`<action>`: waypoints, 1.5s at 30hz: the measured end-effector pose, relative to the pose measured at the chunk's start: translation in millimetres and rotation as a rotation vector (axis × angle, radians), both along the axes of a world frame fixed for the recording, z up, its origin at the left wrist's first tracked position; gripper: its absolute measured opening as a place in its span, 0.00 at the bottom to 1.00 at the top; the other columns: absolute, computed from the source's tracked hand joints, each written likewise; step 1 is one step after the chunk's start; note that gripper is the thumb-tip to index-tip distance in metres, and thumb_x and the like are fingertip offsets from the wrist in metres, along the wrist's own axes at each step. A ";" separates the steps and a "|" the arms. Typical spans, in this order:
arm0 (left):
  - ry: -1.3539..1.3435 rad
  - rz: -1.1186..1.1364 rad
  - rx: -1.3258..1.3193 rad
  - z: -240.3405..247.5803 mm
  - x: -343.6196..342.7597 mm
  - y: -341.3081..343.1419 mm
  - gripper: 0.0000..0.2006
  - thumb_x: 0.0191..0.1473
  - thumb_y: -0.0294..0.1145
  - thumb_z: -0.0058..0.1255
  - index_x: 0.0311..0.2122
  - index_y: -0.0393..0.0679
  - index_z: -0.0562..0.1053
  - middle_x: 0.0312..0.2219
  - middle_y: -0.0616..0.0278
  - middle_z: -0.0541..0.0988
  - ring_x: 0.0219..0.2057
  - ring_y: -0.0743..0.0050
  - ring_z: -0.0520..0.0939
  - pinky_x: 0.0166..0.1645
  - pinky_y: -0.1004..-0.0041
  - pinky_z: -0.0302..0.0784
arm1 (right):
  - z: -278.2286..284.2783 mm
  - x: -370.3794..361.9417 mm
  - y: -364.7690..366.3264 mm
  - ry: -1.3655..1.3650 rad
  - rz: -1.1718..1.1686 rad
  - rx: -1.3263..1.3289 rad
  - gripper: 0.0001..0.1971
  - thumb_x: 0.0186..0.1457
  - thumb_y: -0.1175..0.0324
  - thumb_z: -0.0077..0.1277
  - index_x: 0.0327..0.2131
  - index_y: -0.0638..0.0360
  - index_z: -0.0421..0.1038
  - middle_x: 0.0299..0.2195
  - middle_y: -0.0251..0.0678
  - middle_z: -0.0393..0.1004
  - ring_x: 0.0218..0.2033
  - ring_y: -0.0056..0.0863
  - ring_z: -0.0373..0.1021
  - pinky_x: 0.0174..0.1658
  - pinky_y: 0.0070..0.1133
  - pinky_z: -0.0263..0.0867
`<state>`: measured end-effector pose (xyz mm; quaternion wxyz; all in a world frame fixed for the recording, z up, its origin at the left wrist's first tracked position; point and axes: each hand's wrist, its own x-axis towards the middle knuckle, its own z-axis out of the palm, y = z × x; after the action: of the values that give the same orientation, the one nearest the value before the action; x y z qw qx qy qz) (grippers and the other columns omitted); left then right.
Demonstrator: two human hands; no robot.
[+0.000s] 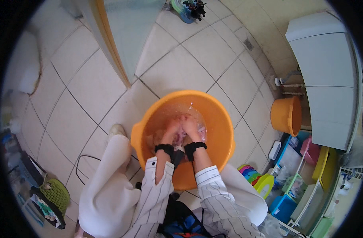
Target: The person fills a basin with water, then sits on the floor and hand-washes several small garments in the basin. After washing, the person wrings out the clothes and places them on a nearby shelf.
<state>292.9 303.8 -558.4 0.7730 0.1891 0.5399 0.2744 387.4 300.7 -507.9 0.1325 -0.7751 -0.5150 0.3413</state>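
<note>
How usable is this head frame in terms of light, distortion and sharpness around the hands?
Head view: bright, even daylight; strong fisheye bends the tile lines near the black rim; both hands, left hand and right hand, look soft under rippling water in the orange basin, so the cloth between them is unclear.

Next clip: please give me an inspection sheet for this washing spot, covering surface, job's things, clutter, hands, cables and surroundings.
Surface: pale tiled floor.
Job's things: large orange basin with water; wet cloth inside.
Clutter: small orange bucket, green basket, coloured plastic items on the right.
Hands: left hand and right hand both in the water, closed on the cloth; black wrist bands.
Cables: black cable on the floor at left.
Surroundings: white cabinet, orange-framed door, shelf rack.
</note>
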 end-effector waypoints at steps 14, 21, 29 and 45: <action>0.295 0.130 0.132 8.4 8.0 -13.6 0.16 0.56 0.40 0.44 0.42 0.37 0.67 0.33 0.53 0.75 0.36 0.63 0.76 0.40 0.67 0.71 | -45.8 13.1 -16.0 0.346 -0.249 0.089 0.15 0.55 0.64 0.46 0.42 0.64 0.70 0.38 0.53 0.73 0.42 0.44 0.69 0.44 0.28 0.64; 0.224 -0.100 0.130 -9.0 21.4 -2.1 0.18 0.60 0.42 0.35 0.40 0.38 0.71 0.28 0.58 0.76 0.24 0.73 0.74 0.25 0.72 0.69 | 3.5 6.5 -1.2 0.131 -0.026 -0.018 0.20 0.58 0.58 0.38 0.38 0.66 0.72 0.36 0.59 0.71 0.40 0.54 0.68 0.44 0.37 0.63; 0.090 -0.225 0.044 -16.2 -6.5 3.4 0.10 0.58 0.36 0.40 0.29 0.43 0.70 0.17 0.65 0.72 0.16 0.79 0.72 0.16 0.76 0.63 | -8.7 8.6 -12.0 -0.127 -0.025 0.252 0.14 0.58 0.61 0.42 0.39 0.61 0.69 0.33 0.55 0.71 0.39 0.52 0.66 0.44 0.38 0.61; 0.241 -0.021 -0.034 30.1 10.6 5.7 0.21 0.58 0.46 0.39 0.42 0.37 0.72 0.35 0.50 0.77 0.36 0.62 0.77 0.38 0.66 0.72 | 3.9 4.1 -3.7 0.138 0.090 0.120 0.21 0.60 0.57 0.37 0.41 0.67 0.71 0.40 0.54 0.72 0.42 0.47 0.69 0.44 0.31 0.64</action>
<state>303.6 309.5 -528.3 0.7083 0.2134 0.6315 0.2323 391.6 297.0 -504.0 0.1983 -0.7166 -0.5585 0.3678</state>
